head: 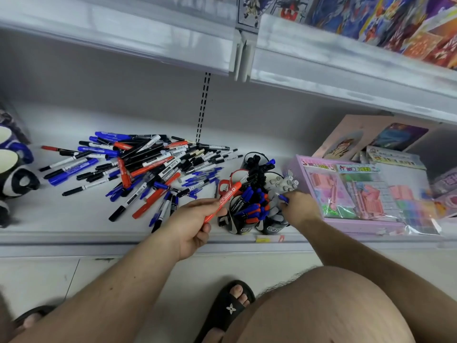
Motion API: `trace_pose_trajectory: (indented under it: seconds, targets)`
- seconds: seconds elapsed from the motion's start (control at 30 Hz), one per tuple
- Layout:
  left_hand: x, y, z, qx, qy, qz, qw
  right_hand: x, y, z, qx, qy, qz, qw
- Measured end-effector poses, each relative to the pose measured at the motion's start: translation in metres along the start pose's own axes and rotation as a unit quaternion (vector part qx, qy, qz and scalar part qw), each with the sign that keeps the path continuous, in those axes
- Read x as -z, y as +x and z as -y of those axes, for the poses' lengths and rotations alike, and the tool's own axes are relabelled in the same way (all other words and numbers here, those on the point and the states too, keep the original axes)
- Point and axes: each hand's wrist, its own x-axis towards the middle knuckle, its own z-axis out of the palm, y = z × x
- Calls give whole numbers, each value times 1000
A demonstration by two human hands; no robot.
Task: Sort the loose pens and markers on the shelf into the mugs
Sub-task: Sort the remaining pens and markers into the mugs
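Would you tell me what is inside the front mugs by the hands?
The front mugs hold upright blue, red and black pens, caps up. Their lower barrels and the mug bottoms are hidden.

Two hands are seen: left hand [191, 226], right hand [300, 206]. One red marker [222, 201] is held in the left; one blue pen [284, 198] is pinched in the right. One heap of loose pens [138, 167] is noted on the shelf [74, 219], too tangled to be counted, in black, blue and red. About four mugs of pens [254, 209] are clustered together; exact number cannot be told. Three mugs [10, 164] are counted at the left edge. One lilac box [346, 191] is recorded.
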Motion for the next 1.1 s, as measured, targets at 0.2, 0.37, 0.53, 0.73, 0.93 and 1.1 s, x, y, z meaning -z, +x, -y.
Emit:
trace_pose_trajectory:
  seconds: [0.2, 0.37, 0.53, 0.73, 0.93, 1.1]
  targets:
    - [1, -21, -16, 16, -17, -13, 1000, 47, 6, 40, 77, 81, 67, 991]
    - [12, -50, -50, -22, -20, -32, 999, 102, -11, 102, 102, 188, 137, 967]
    - [62, -90, -100, -98, 51, -83, 990, 129, -38, 182, -16, 506, 284, 814]
    - [137, -144, -134, -170, 119, -148, 967, 128, -67, 282, -3, 608, 323, 725]
    - [229, -187, -174, -221, 176, -273, 920, 110, -92, 363, 30, 589, 385, 709]
    - [306, -193, -162, -198, 167, -345, 902, 87, -110, 417, 12, 596, 420, 684]
